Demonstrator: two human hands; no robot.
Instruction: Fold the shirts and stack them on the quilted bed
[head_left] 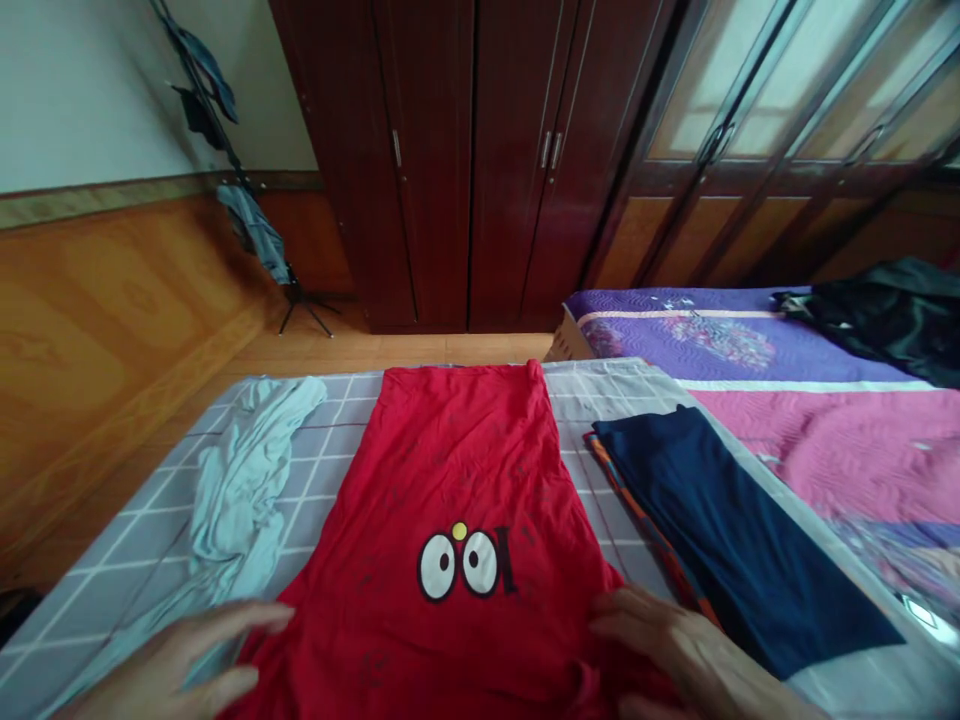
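Observation:
A red T-shirt (450, 450) with a print of two cartoon eyes and a yellow dot lies spread on a grey checked sheet (352, 400). Its near part runs out of the bottom of the view. My left hand (191, 655) is at the shirt's left side, thumb and fingers apart, fingertips by the red cloth. On the right side, my right hand (667, 640) rests on the shirt with its fingers spread over the fabric. A crumpled pale blue garment (244, 490) lies to the left, partly behind my left hand. Folded dark navy clothing (735, 530) lies to the right, over an orange-edged piece.
Beyond the checked bed stands a dark red wardrobe (480, 170). A coat stand (255, 220) with caps and cloth is at the far left. Another bed with a purple and pink cover (810, 430) adjoins on the right, with a black garment (885, 310) on it.

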